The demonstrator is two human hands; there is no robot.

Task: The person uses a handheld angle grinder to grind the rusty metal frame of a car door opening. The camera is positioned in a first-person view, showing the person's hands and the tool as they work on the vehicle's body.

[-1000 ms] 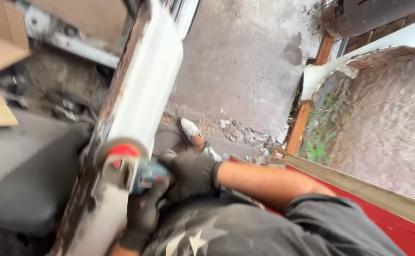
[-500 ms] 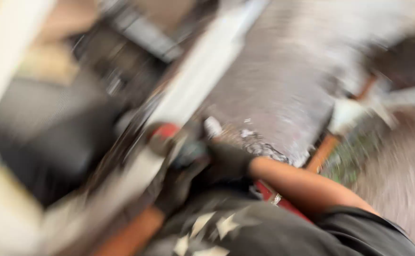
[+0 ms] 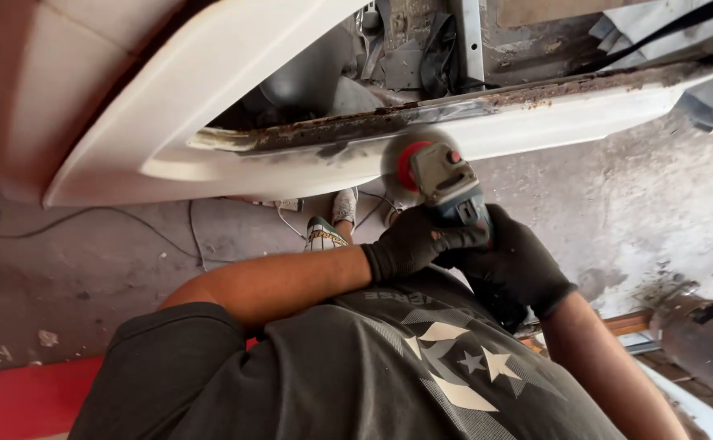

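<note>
Both my hands wear black gloves and hold a blue-grey angle grinder. My left hand wraps the grinder's body from the left. My right hand grips its rear end from the right. The grinder's disc, under a red guard, sits against the rusty lower seam of a white car body panel. Brown rust runs along that seam to the right. My dark shirt with pale stars fills the bottom of the view.
My shoe rests on the stained concrete floor below the panel. A thin cable trails across the floor. A red surface lies at bottom left. A rusty pipe lies at bottom right.
The view has swung round with heavy blur: the white panel ran upright before and now runs across the top. Both gloved hands have stayed on the grinder at the panel's edge.
</note>
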